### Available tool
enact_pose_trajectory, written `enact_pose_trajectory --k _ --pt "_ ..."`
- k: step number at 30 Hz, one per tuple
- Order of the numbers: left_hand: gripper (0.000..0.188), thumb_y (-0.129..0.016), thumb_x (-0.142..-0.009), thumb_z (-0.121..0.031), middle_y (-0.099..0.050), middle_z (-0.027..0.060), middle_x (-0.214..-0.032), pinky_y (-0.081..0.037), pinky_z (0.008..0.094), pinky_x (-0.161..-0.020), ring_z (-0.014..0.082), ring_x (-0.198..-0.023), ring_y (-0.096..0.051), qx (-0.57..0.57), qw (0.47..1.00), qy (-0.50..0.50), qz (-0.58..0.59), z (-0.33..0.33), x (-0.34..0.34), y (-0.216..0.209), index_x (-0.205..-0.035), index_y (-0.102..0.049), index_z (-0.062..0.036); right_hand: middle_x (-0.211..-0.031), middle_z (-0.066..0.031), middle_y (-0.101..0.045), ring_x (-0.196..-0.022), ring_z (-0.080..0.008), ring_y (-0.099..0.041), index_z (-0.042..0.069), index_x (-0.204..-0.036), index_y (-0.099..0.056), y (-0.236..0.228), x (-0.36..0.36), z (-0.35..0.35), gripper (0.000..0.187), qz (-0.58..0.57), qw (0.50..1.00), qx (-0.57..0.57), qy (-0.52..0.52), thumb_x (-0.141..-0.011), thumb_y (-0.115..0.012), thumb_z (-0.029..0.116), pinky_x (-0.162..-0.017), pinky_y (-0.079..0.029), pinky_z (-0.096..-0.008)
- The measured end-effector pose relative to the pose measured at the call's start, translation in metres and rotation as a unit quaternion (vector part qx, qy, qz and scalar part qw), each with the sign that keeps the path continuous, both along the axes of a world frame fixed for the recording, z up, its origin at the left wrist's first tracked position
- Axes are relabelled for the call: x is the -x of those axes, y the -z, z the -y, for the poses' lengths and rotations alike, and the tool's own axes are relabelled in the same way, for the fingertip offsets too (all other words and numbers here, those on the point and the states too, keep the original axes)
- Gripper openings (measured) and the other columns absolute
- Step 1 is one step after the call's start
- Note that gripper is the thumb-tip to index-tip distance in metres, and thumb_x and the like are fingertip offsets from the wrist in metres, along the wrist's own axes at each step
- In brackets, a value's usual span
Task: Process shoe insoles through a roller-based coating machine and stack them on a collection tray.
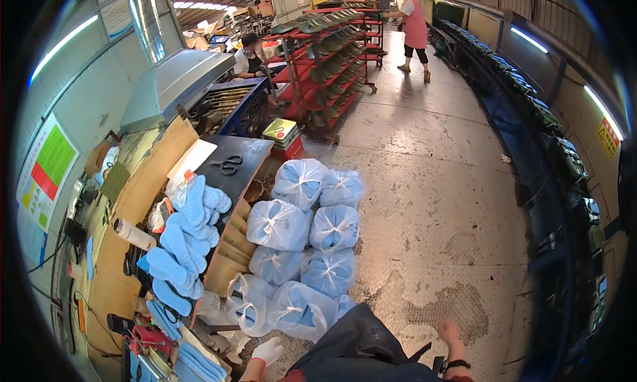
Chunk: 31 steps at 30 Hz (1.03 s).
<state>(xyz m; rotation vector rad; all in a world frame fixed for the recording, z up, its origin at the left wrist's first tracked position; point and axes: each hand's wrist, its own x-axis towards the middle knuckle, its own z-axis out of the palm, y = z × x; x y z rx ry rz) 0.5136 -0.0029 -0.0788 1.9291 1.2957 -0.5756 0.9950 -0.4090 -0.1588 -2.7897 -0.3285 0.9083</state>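
My left hand, in a white glove, hangs low beside the workbench. Its fingers look loosely stretched and nothing shows in them. The closest thing to it is a knotted clear plastic bag with light-blue pieces inside. My bare right hand is held out over the floor at the lower right, touching nothing I can see; its fingers are too small and foreshortened to read. Several similar bags stand stacked in two columns ahead of me. On the bench lies a heap of light-blue insoles.
Black scissors and a pale bottle are on the workbench. A red rack of shoe-shaped pieces stands farther on. One person is by the rack, another in the aisle. A conveyor line runs along the right.
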Motion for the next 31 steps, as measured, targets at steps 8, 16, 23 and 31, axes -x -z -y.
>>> enact_pose_trajectory --k 8,16,23,31 --pt "0.049 -0.047 -0.083 -0.041 -0.061 0.0256 -0.114 -0.045 0.0445 -0.093 0.0401 -0.108 -0.058 -0.013 0.993 0.105 -0.050 -0.055 -0.102 0.086 -0.115 -0.061 -0.0062 -0.110 -0.0118 -0.066 -0.105 -0.0289 -0.060 0.009 -0.112 -0.066 0.107 -0.004 0.100 0.037 -0.229 0.971 -0.040 0.049 -0.090 -0.050 0.036 -0.083 -0.048 -0.0429" --pt "0.035 -0.049 -0.085 -0.033 -0.065 0.0219 -0.107 -0.047 0.0472 -0.091 0.0428 -0.101 -0.060 -0.050 0.993 0.105 0.003 -0.132 -0.228 0.161 -0.098 -0.068 -0.0059 -0.106 -0.0140 -0.067 -0.098 -0.0286 -0.062 0.005 -0.114 -0.063 0.046 -0.193 -0.015 0.039 -0.149 0.989 -0.002 -0.015 -0.091 -0.052 0.034 -0.081 -0.049 -0.0392" --pt "0.043 -0.047 -0.085 -0.036 -0.061 0.0251 -0.113 -0.044 0.0450 -0.093 0.0403 -0.109 -0.057 -0.026 0.997 0.045 0.065 -0.227 -0.482 0.014 -0.112 -0.060 -0.0052 -0.096 -0.0159 -0.069 -0.089 -0.0264 -0.066 0.002 -0.109 -0.065 -0.054 -0.394 -0.164 0.031 0.013 0.994 -0.054 0.091 -0.089 -0.051 0.021 -0.079 -0.050 -0.0380" --pt "0.042 -0.046 -0.086 -0.028 -0.060 0.0236 -0.118 -0.042 0.0411 -0.097 0.0386 -0.115 -0.054 -0.048 0.993 -0.095 0.056 -0.271 -0.562 -0.012 -0.120 -0.058 -0.0056 -0.103 -0.0156 -0.067 -0.099 -0.0338 -0.062 0.010 -0.113 -0.065 0.010 -0.554 -0.250 0.037 -0.089 0.995 0.006 -0.039 -0.087 -0.046 0.029 -0.085 -0.048 -0.0415"
